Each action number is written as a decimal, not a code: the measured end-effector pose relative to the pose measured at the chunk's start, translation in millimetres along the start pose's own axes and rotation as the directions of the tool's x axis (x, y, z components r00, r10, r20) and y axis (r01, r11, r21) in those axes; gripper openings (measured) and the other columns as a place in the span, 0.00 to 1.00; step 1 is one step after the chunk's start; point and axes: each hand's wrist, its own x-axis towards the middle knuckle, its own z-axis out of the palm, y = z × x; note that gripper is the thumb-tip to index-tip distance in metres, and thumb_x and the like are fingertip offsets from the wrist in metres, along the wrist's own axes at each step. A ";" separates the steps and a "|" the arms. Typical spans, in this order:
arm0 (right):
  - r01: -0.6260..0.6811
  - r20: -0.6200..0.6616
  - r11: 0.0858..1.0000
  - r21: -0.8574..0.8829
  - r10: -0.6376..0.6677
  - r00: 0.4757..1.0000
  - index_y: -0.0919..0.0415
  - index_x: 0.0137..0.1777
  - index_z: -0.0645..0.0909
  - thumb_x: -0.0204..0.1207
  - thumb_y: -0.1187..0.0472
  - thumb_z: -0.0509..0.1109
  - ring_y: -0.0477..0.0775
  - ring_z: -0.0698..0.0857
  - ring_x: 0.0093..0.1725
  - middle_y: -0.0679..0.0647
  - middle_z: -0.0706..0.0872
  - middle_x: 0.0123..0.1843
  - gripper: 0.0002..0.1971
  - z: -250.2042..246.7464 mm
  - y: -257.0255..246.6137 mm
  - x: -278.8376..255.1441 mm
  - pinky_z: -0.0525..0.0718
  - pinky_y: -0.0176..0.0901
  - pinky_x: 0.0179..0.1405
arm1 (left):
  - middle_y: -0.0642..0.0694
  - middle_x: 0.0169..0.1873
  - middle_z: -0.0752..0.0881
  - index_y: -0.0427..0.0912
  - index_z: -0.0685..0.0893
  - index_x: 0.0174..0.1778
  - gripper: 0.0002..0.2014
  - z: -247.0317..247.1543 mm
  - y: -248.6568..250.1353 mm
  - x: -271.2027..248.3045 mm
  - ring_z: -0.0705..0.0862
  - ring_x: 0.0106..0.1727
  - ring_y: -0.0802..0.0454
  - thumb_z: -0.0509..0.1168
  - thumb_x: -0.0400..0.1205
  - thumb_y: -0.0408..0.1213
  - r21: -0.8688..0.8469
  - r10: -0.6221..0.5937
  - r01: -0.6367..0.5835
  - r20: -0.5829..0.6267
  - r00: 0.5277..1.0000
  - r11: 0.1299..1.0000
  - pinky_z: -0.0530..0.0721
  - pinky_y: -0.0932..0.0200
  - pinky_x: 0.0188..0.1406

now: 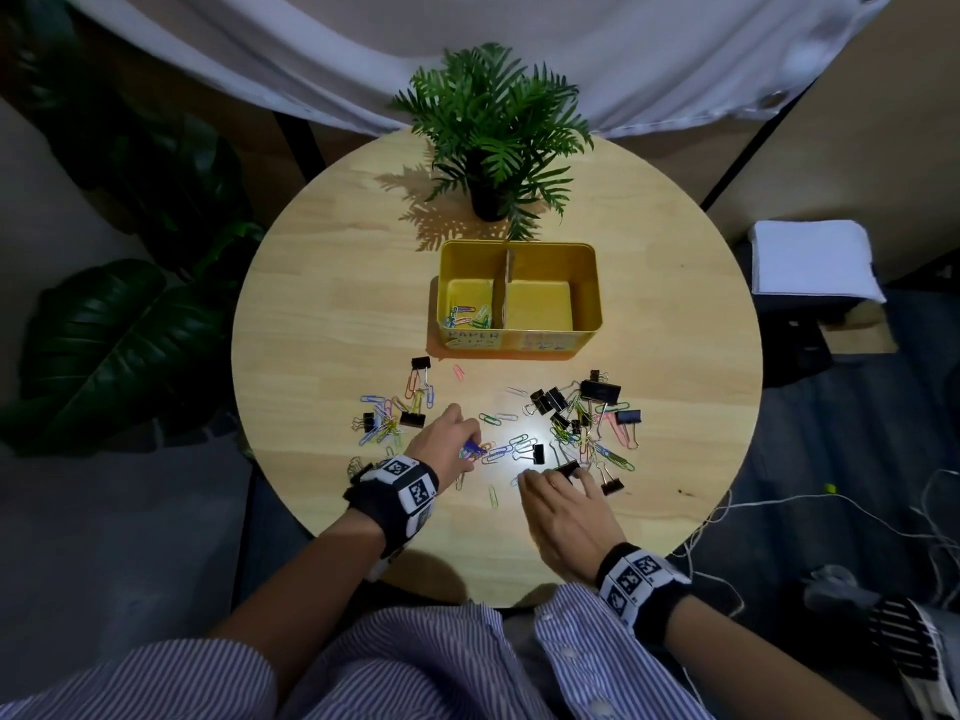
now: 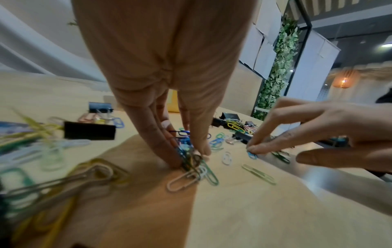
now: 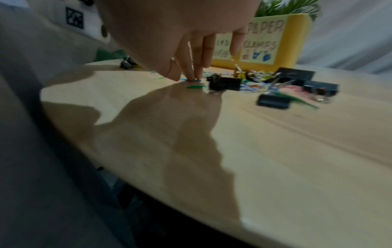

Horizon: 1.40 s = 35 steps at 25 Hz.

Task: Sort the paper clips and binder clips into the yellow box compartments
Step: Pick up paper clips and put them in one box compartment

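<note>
My left hand [image 1: 467, 449] pinches a bunch of coloured paper clips [image 2: 191, 161] between thumb and fingers, low over the round wooden table [image 1: 322, 314]. To its right, my right hand [image 1: 540, 478] presses straight fingertips [image 3: 194, 76] onto a blue paper clip [image 2: 252, 154] lying on the table, with the thumb held apart. The yellow box [image 1: 592, 283] stands behind them, split by a cardboard divider [image 1: 501, 288]. Its left compartment holds several paper clips [image 1: 467, 315]. Black binder clips [image 1: 600, 391] and loose paper clips [image 1: 387, 415] lie mixed in two heaps.
A potted fern [image 1: 493, 137] stands behind the box at the table's far edge. The box front carries labels [image 3: 260, 45] for its two compartments. Large dark leaves [image 1: 119, 335] are left of the table, and white cables [image 1: 831, 517] lie on the floor at right.
</note>
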 end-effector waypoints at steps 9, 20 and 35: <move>-0.300 -0.020 0.951 0.071 0.302 0.953 0.69 0.67 0.76 0.70 0.61 0.66 0.62 0.83 0.56 0.63 0.83 0.61 0.24 -15.7 16.9 51.9 0.82 0.59 0.56 | 0.42 0.65 0.70 0.44 0.68 0.70 0.44 -16.6 1.7 -6.2 0.77 0.61 0.41 0.84 0.62 0.36 0.195 -0.062 0.040 0.110 0.992 0.980 0.85 0.45 0.54; -0.201 0.125 0.847 0.493 0.160 0.979 0.61 0.66 0.77 0.76 0.51 0.69 0.55 0.81 0.52 0.56 0.76 0.60 0.21 -14.9 19.9 70.3 0.85 0.50 0.51 | 0.52 0.46 0.77 0.47 0.84 0.52 0.21 -23.6 -11.0 -7.4 0.82 0.49 0.49 0.81 0.66 0.43 0.006 -0.033 0.034 -0.117 0.993 0.999 0.78 0.59 0.43; -0.293 0.121 0.751 0.591 0.277 0.953 0.59 0.49 0.86 0.75 0.64 0.70 0.56 0.83 0.45 0.53 0.83 0.47 0.06 -22.7 22.8 114.1 0.84 0.53 0.47 | 0.40 0.40 0.91 0.35 0.90 0.39 0.03 -16.1 -17.2 17.0 0.88 0.43 0.44 0.71 0.75 0.28 -0.190 -0.122 0.103 -0.091 0.988 0.976 0.85 0.55 0.47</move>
